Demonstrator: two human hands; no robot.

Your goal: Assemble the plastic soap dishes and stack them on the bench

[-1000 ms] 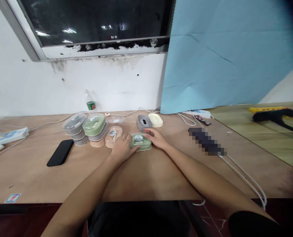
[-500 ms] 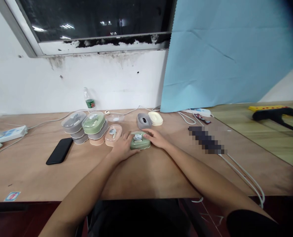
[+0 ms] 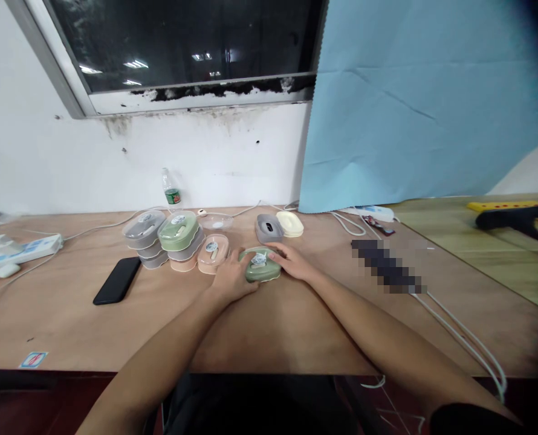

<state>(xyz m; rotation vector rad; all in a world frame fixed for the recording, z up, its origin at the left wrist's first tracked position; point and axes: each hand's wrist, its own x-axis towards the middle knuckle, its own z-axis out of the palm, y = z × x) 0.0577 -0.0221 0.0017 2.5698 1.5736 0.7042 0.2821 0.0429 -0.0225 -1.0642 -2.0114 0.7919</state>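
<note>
Against a white wall [image 3: 205,160], with a dark window [image 3: 187,42] at upper left and blue cloth [image 3: 400,109] at upper right, sits at a brown table [image 3: 273,341]. At the centre of the frame, holds a green box [image 3: 264,272] flat on the wood: left hand [image 3: 233,275] curled round one end, thumb low at the near edge; right hand [image 3: 295,263] round the other, thumb over its top. Spread about as wide as the box, seemingly to steady it from both ends. Cannot tell the pressure. Just left of the left hand, peach box [image 3: 213,254], apparently within easy reach. Farther left, grey stack [image 3: 144,240] and green-topped stack [image 3: 181,241], piled probably to save room. Behind, toward the wall, grey box [image 3: 266,237] beside cream box [image 3: 290,223], perhaps set back to free the front. At mid-left, phone [image 3: 117,281], likely parked out of the way.
</note>
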